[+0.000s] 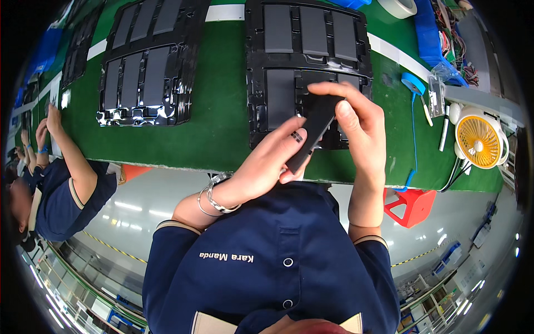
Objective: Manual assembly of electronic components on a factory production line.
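A flat black rectangular slab (315, 133) is tilted up in front of me, its narrow edge turned toward the view. My left hand (272, 153) is closed about its lower end, with a dark mark on one finger. At the upper end, my right hand (361, 119) grips it between thumb and curled fingers. Just beyond my hands lies a black plastic tray (296, 60). Similar dark grey slabs (314, 30) rest in its compartments. My hands and the held slab hide part of the tray's near row.
Another black tray (186, 72) of slabs sits left on the green table (217, 111). A yellow-and-white fan (477, 142), a white marker (444, 128) and a blue corded band (413, 83) are at right. Co-worker's arm (78, 153) is left; red stool (411, 209) below.
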